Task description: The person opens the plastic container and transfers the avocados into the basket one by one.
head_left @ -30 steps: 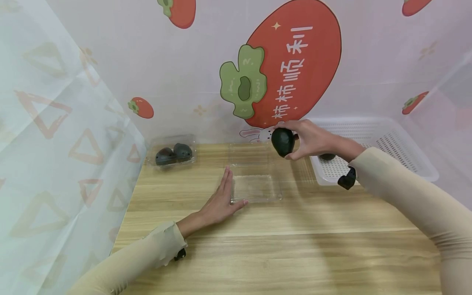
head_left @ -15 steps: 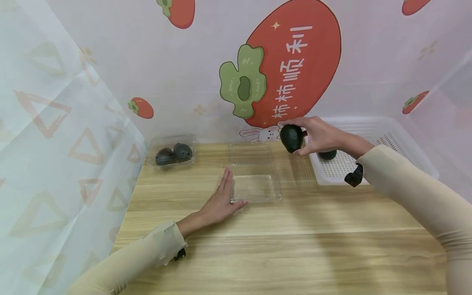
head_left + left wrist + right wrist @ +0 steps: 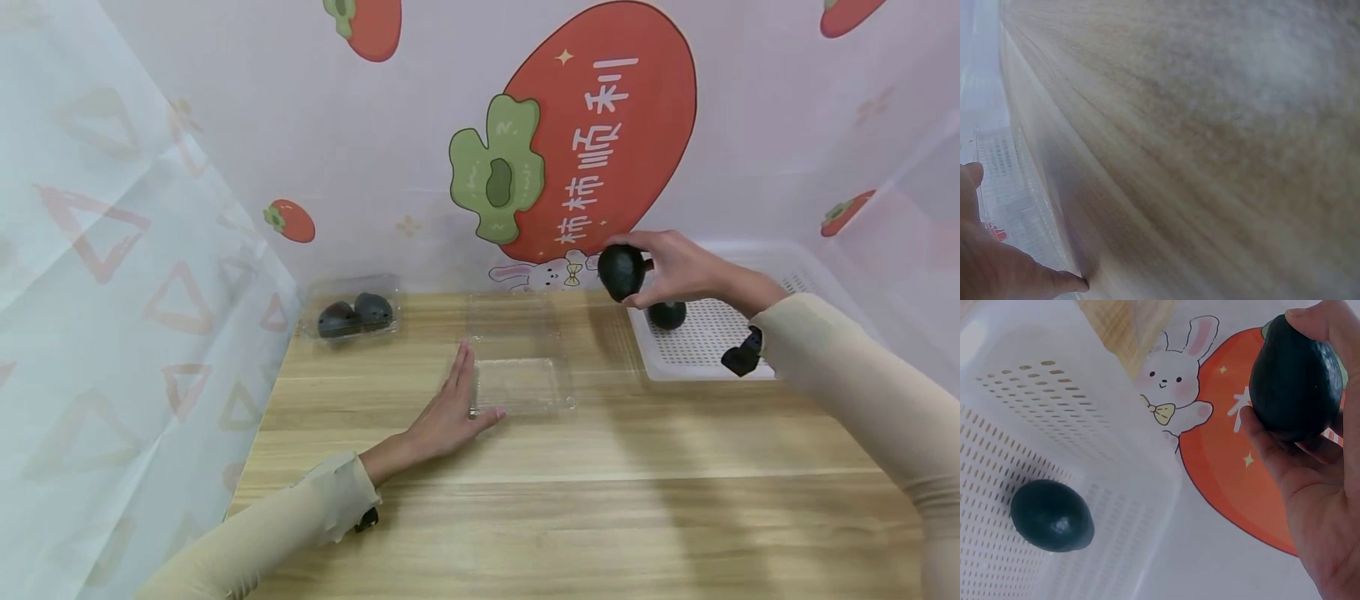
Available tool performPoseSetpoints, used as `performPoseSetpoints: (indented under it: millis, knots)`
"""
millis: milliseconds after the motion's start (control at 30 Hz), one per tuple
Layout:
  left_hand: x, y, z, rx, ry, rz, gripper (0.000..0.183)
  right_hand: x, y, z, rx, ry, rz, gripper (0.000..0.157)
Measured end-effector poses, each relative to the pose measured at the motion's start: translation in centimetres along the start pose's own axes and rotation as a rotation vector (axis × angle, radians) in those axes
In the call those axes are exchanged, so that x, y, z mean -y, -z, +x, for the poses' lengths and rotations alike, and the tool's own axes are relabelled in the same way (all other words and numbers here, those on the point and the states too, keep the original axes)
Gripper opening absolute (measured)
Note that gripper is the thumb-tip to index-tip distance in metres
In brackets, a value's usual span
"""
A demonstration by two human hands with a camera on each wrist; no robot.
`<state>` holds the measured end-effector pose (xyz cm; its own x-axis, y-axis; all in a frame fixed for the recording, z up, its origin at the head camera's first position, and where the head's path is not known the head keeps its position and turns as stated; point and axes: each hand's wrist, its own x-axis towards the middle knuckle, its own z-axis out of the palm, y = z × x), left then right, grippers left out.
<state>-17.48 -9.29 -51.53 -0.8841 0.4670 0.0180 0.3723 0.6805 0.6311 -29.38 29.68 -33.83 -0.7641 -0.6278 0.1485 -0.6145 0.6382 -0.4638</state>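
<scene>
A dark green avocado [image 3: 620, 272] is held in the air by my right hand [image 3: 678, 267], beside the left end of the white basket. In the right wrist view, thumb and fingers grip this avocado [image 3: 1294, 381] on opposite sides. Another avocado [image 3: 667, 315] lies in the basket [image 3: 697, 376]. My left hand [image 3: 446, 417] lies with straight fingers along the left edge of an open clear plastic box [image 3: 517, 387], thumb at its near corner. No avocado shows inside that box. The left wrist view catches only part of the left hand [image 3: 1004, 269] and the wooden table.
Farther left, a second clear plastic box [image 3: 348, 287] holds two dark avocados [image 3: 356, 316]. Behind the wooden table [image 3: 525, 533] rises a white backdrop [image 3: 360, 150] with persimmon prints. White sheeting [image 3: 112, 333] hangs along the left side.
My right hand has moved right toward the basket, carrying the avocado away from above the open box. More of the avocado in the basket shows. The left hand stays in place.
</scene>
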Motion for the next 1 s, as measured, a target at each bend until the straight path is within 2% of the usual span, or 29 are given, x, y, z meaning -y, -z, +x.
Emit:
performPoseSetpoints:
  millis: [567,1000]
  knots:
    - [-0.3,0.2,-0.2,0.004,0.009,-0.002,0.112,-2.9,2.4,-1.8,-0.034,-0.145,-0.078,0.085]
    - [-0.1,0.0,-0.1,-0.001,-0.001,-0.002,0.111,-4.4,2.9,-2.5,-0.023,-0.168,-0.046,0.089]
